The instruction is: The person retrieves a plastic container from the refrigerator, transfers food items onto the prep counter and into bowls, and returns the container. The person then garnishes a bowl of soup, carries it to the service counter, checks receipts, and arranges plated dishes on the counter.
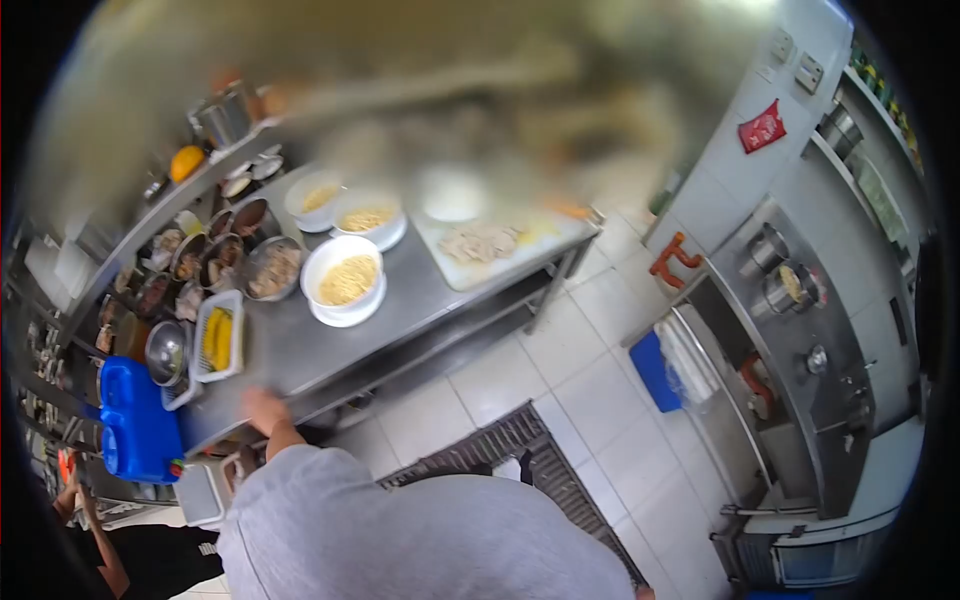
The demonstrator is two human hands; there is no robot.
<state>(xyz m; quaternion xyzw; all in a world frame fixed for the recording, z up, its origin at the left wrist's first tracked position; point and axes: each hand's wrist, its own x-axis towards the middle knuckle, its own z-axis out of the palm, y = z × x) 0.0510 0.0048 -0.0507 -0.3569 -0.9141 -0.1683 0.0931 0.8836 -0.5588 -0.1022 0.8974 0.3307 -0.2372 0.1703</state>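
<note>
My left hand is blurred by motion at the front edge of the steel table, just below a white basket with yellow items. Its fingers are smeared, so their pose is unclear. At the bottom edge, right of my grey shirt, a small patch of skin shows, perhaps my right hand; no fingers are visible. Three white bowls with pale yellow noodles stand on the table, the nearest bowl in the middle. Sliced pale food lies on a white cutting board.
Several metal bowls of ingredients stand at the table's left. A blue container is by its left end. Another person in black is at lower left. A floor grate runs below the table; a steel counter stands at right.
</note>
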